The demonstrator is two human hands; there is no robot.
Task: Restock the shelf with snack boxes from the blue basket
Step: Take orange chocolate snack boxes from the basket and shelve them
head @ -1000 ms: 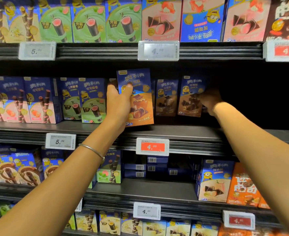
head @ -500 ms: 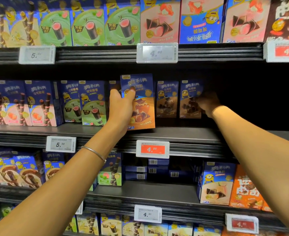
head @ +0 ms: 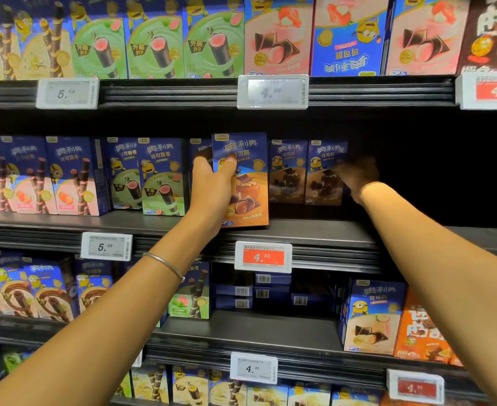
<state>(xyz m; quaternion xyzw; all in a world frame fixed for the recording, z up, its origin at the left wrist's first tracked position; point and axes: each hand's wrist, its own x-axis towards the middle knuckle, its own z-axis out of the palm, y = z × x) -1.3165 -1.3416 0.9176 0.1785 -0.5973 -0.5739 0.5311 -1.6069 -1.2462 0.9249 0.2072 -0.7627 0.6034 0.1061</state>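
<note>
Snack box [head: 250,189] less tilted than before, on shelf [head: 314,232], left grip [head: 212,191] around its left edge; right grip [head: 358,174] blurred, state unclear.

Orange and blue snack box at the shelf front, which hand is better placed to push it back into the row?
Left. The left hand holds the orange-and-blue cardboard snack box by its left edge. The right hand is blurred, off beside the brown-and-blue boxes deeper on the black shelf.

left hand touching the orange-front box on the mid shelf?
Touching. The head view shows the left hand gripping the orange-front box at its left edge, with the thumb lying across the box's front face.
</note>
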